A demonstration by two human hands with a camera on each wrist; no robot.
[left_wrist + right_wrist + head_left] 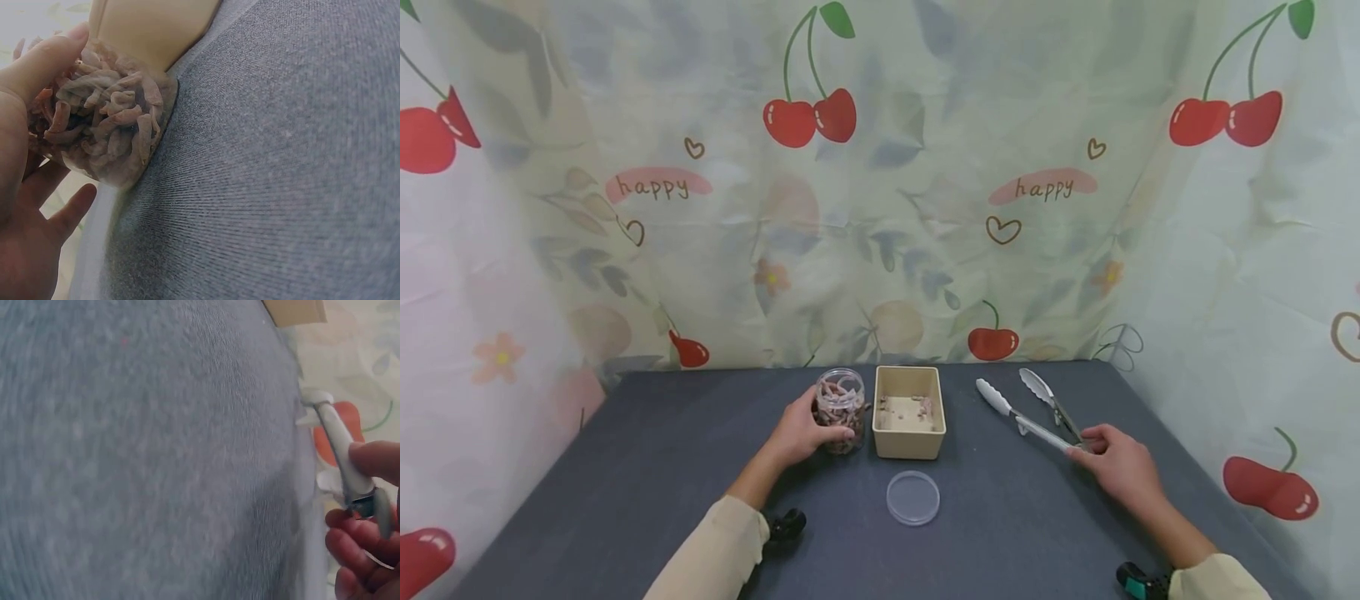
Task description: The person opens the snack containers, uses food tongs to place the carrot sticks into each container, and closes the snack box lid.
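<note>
My left hand (797, 432) grips a clear jar (841, 421), thumb across its near side. Pinkish-brown curled strips (109, 115) fill much of the jar, and its top is uncovered. Close to the jar's right stands a beige rectangular box (910, 445) with a few small bits on its bottom. Farther right, my right hand (1126, 468) pinches metal tongs (1043, 432) near their joined end. The tongs' two arms are spread, with pale scalloped tips pointing away from me. In the right wrist view, the thumb lies on one arm of the tongs (342, 447).
A clear round lid (913, 498) lies flat in front of the box. Dark grey cloth (1000, 525) covers the table. Behind and at both sides hangs a curtain (887, 250) printed with cherries.
</note>
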